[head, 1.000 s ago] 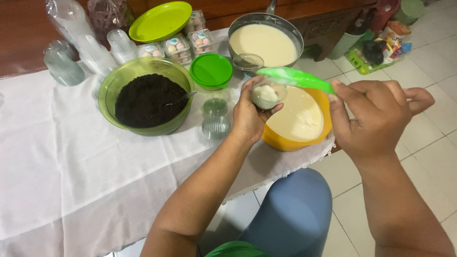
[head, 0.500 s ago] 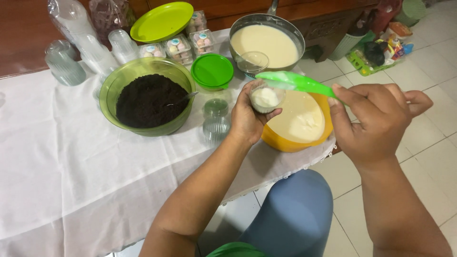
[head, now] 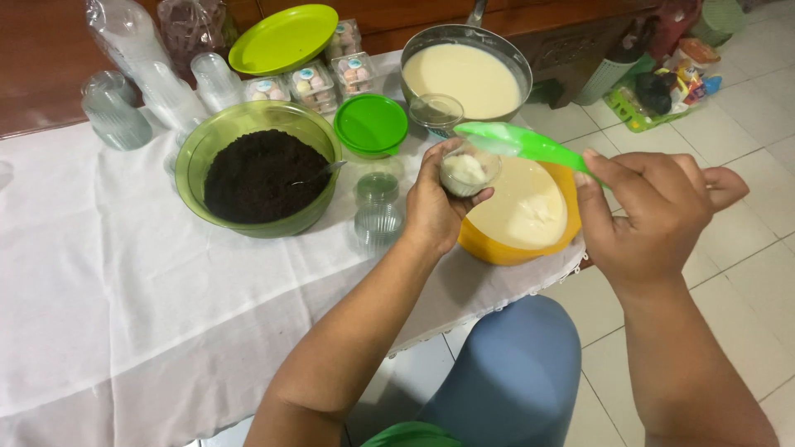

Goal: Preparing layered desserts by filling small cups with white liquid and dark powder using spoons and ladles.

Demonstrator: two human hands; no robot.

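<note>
A white cloth covers the table (head: 124, 314) above a pale tiled floor (head: 737, 116). The left hand (head: 435, 207) has its grip wrapped around a small clear plastic cup of cream (head: 469, 170). The right hand (head: 662, 211) pinches a green plastic ladle (head: 517, 142).

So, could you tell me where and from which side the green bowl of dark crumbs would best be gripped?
Probably by the rim of the green bowl of dark crumbs, on its left and near sides, coming from above. That edge is bare, while a spoon handle leans out on the right and small clear cups stand close there.
</note>
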